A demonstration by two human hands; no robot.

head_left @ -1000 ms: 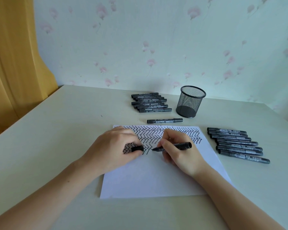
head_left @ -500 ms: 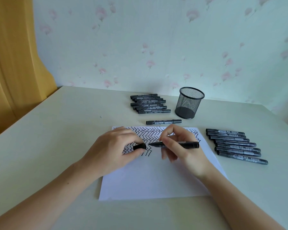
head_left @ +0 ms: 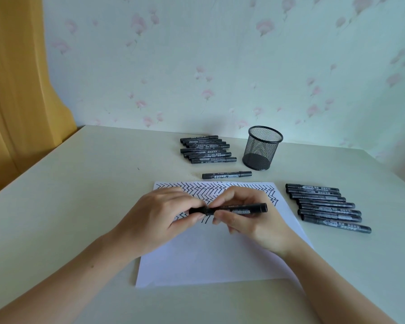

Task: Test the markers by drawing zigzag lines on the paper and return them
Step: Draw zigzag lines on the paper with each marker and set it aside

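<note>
**Both hands on one marker above the paper**

The left hand [head_left: 154, 220] pinches the cap end of the black marker [head_left: 229, 208]; the right hand [head_left: 248, 218] curls its grip round the barrel. The marker lies level just above the zigzag-covered paper [head_left: 208, 258] on the table [head_left: 80, 195].

Left hand [head_left: 157, 218] and right hand [head_left: 250, 220] gripping a black marker [head_left: 241, 208] over zigzag-covered paper [head_left: 211, 258], marker rows [head_left: 325, 208] and mesh cup [head_left: 262, 148] on table [head_left: 80, 195]

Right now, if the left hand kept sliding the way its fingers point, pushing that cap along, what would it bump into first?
The left hand points rightward along the marker, so its fingers would probably meet the right hand's fingertips first; they pinch the barrel right beside the cap.
</note>
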